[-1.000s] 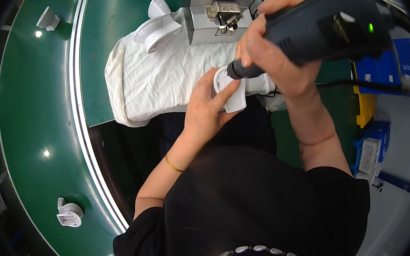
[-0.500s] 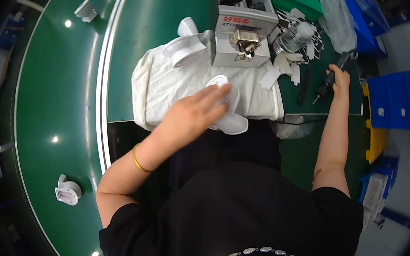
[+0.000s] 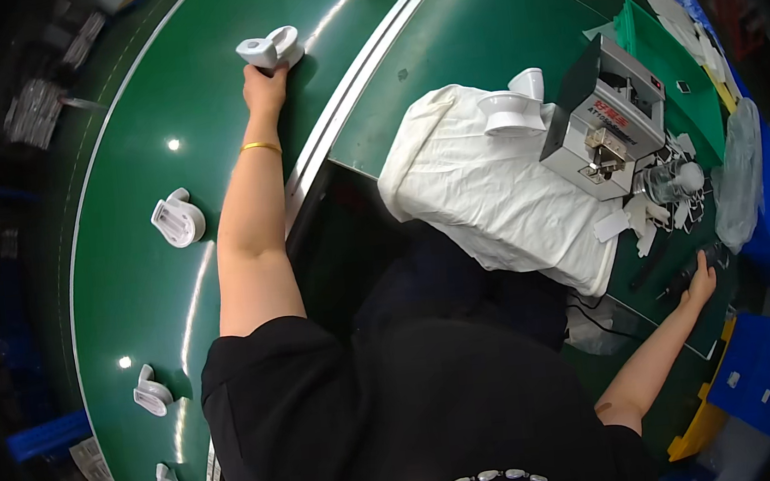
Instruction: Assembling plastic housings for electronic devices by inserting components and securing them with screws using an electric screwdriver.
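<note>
My left arm reaches far out to the left over a green belt. There my left hand [image 3: 265,87] is closed on the near side of a white plastic housing [image 3: 258,52], a moulded part with a rounded cup and a flared end. Over on the right, my right hand [image 3: 701,280] grips a black electric screwdriver [image 3: 683,280], its thin bit pointing left just above the bench. A similar white plastic part [image 3: 514,113] stands on a white cloth [image 3: 477,181], beside a grey feeder machine [image 3: 598,123].
More white parts lie along the belt, among them one [image 3: 179,219] near my left forearm and one [image 3: 151,393] lower down. A white rail [image 3: 359,62] divides belt from bench. Right of the machine are a glass jar [image 3: 667,184], paper scraps and a green bin [image 3: 664,56].
My left hand has gone from the white part on the cloth out to the belt, where it holds one. That cloth spot is now bare. The view has swung left; my right hand keeps the screwdriver.
</note>
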`<state>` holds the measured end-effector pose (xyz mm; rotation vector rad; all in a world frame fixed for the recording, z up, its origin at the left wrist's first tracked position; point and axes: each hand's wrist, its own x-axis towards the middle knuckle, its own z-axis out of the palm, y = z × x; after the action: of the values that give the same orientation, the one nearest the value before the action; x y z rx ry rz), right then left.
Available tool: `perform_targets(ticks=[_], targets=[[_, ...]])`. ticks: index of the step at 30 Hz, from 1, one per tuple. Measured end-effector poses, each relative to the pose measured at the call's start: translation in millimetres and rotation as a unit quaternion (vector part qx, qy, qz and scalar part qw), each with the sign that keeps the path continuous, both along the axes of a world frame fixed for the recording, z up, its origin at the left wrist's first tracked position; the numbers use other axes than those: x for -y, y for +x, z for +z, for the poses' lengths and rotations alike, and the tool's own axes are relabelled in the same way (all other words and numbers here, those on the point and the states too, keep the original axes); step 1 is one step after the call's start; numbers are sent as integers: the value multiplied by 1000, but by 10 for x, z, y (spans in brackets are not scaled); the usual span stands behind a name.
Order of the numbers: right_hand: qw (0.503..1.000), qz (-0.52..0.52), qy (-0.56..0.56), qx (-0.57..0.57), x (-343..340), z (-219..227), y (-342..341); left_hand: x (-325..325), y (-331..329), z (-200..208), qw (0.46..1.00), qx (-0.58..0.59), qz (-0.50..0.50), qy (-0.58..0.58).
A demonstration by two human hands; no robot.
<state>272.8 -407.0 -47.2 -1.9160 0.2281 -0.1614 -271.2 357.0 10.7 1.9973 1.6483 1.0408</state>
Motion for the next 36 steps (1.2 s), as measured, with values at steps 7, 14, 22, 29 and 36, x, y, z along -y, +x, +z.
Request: perform_targets(ticks=[7, 14, 22, 29, 36], targets=[[981, 53, -77, 170, -697, 620, -854, 510, -1105, 727, 919, -360, -147, 61], [936, 254, -184, 157, -1460, 995, -1761, 835, -3089, 1019, 920, -239, -220, -221], [902, 317, -248, 154, -1857, 1087, -2083, 1596, -2469, 1336, 835, -515, 12, -196], [889, 347, -289, 81, -1980, 1019, -2219, 1683, -2377, 893, 961, -174, -138, -167], [936, 349, -18, 38, -1905, 916, -2191, 1978, -1921, 1143, 933, -134, -230, -242]])
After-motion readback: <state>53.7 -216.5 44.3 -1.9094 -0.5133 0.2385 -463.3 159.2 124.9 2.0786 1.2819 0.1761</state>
